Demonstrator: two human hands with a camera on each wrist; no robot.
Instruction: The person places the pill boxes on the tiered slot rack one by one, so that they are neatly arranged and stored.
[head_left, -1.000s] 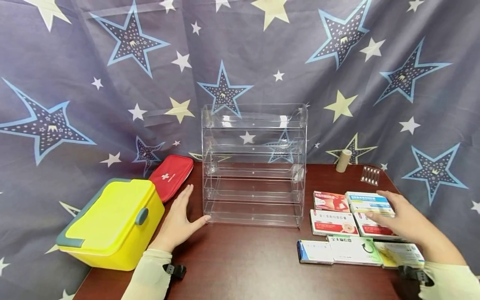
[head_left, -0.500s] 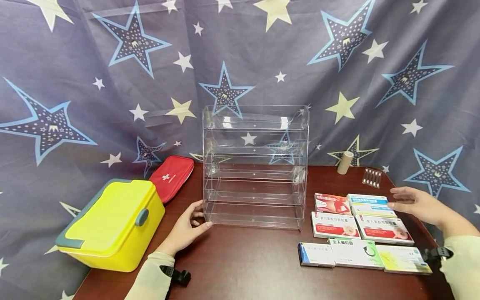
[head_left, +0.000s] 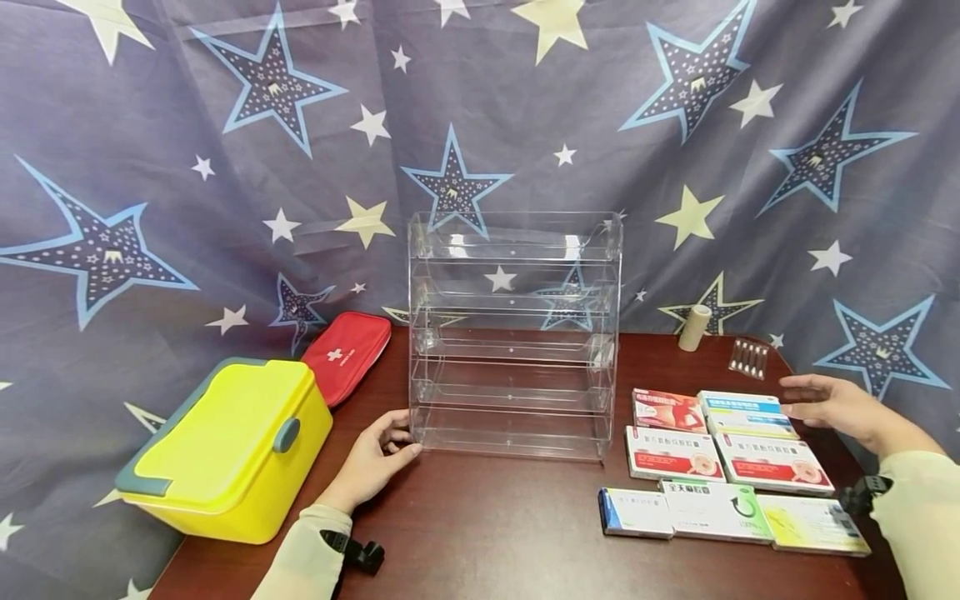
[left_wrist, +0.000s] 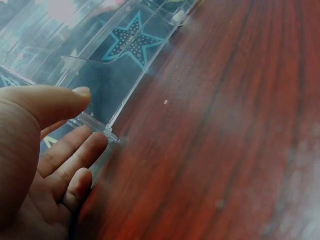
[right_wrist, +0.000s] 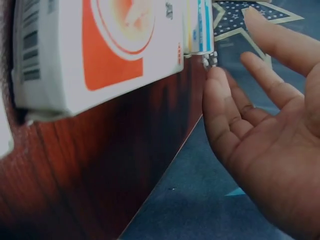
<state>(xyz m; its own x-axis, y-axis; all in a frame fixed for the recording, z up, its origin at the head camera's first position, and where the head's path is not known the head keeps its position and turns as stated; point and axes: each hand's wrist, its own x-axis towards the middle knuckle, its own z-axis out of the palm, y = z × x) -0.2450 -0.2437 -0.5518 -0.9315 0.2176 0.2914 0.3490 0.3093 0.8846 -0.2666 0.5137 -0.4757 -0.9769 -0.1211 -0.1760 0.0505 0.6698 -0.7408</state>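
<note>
My left hand [head_left: 377,462] is at the lower left corner of a clear tiered display rack [head_left: 513,446]. Its fingers are loosely bent beside the rack's side panel and the thumb points to the front corner. In the left wrist view two fingertips [left_wrist: 100,142] meet the rack's bottom corner, with the thumb [left_wrist: 65,102] apart from them. On the right, my right hand [head_left: 847,410] hovers by the outer end of a blue-and-white medicine box [head_left: 750,414], fingers extended. The right wrist view shows that palm with nothing in it, beside a white-and-orange box [right_wrist: 117,47].
Several more medicine boxes [head_left: 720,510] lie in rows at the right. Behind them are a beige roll [head_left: 695,327] and a pack of swabs [head_left: 748,358]. A yellow lidded box [head_left: 225,450] and a red first-aid pouch [head_left: 347,357] occupy the left, before a star-patterned curtain [head_left: 517,83].
The left hand's spread fingers have bent in at the rack's lower corner. The right hand has moved from over the boxes to their right side. Rack and boxes keep their places.
</note>
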